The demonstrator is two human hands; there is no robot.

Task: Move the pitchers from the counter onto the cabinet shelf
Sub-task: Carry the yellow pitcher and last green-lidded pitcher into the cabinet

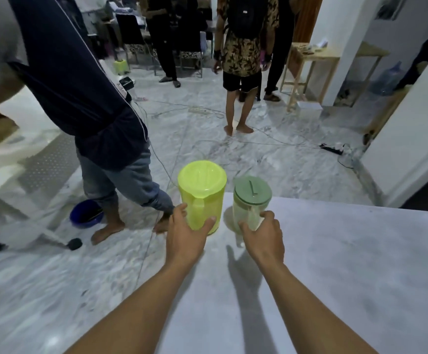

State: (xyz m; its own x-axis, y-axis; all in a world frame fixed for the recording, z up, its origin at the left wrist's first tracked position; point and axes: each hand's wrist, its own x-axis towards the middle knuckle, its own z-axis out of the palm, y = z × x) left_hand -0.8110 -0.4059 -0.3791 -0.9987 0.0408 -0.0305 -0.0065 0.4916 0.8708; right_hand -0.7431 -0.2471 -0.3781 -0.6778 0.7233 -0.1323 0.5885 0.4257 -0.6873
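Two pitchers stand upright at the far left corner of the white counter (335, 264). The yellow-green pitcher (202, 190) has a matching lid and its handle faces me. To its right is the clear pitcher (250, 200) with a grey-green lid. My left hand (186, 238) wraps around the yellow-green pitcher's lower body, thumb and fingers on either side. My right hand (262, 238) grasps the lower body of the clear pitcher. Both pitcher bases seem to rest on the counter. No cabinet shelf is in sight.
A person in a dark top and jeans (100, 139) stands close at the left, barefoot, beside a blue basin (86, 213). Other people stand further back (243, 60). Cables and power strips (333, 149) lie across the marble floor. A wooden table (310, 60) stands at the right.
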